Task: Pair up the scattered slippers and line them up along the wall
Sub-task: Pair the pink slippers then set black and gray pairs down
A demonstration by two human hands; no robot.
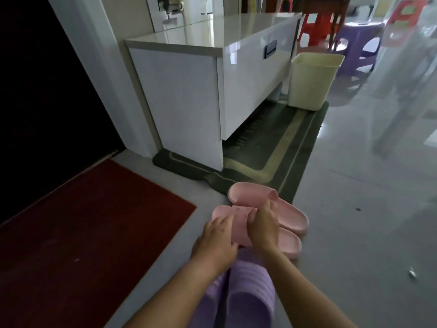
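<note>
Purple slippers (grey floor), pink pair beyond.

Pink slippers, ribbed lilac slippers, red mat, dark green mat with pale stripe, cream bin, white cabinet

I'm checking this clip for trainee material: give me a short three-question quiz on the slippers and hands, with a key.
1. True or false: both hands rest on the nearer pink slipper.
2. Which mat does the farther pink slipper overlap? A) red mat B) green mat C) neither
3. Fill in: the slippers nearest the camera are ____ in colour.

Key
1. True: the left hand and the right hand both sit on its strap.
2. B: one end lies over the green mat's near corner.
3. Purple: the purple slippers lie side by side under the forearms.
</note>
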